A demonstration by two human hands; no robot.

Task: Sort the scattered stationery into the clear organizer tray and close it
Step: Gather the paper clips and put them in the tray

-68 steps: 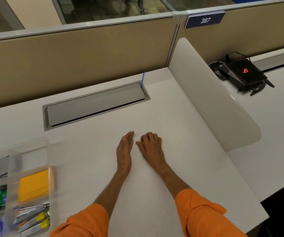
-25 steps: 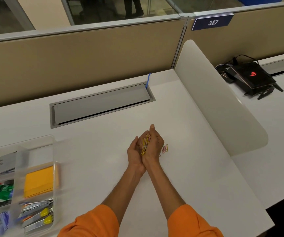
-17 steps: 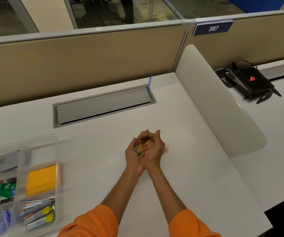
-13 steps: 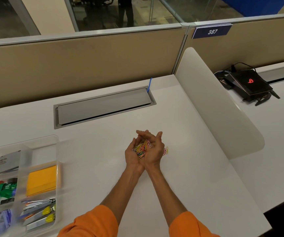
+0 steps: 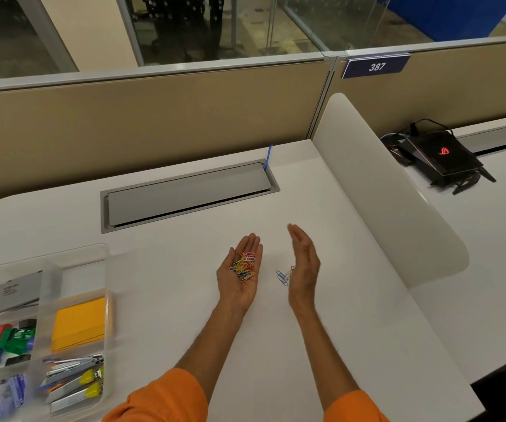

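Paper clips [image 5: 244, 266] heaped in the left hand [image 5: 238, 287]; stray clips [image 5: 282, 277] lying on the desk [image 5: 169, 300].
The left hand lies palm up, fingers straight, well to the right of the clear organizer tray [image 5: 107, 269]; the stray clips lie farther from the tray, just beside the right hand [image 5: 303, 266], which stands edge-on, open and empty, so it is nearer to sweep them; the tray's far-right compartment seems free, though blur hides much.
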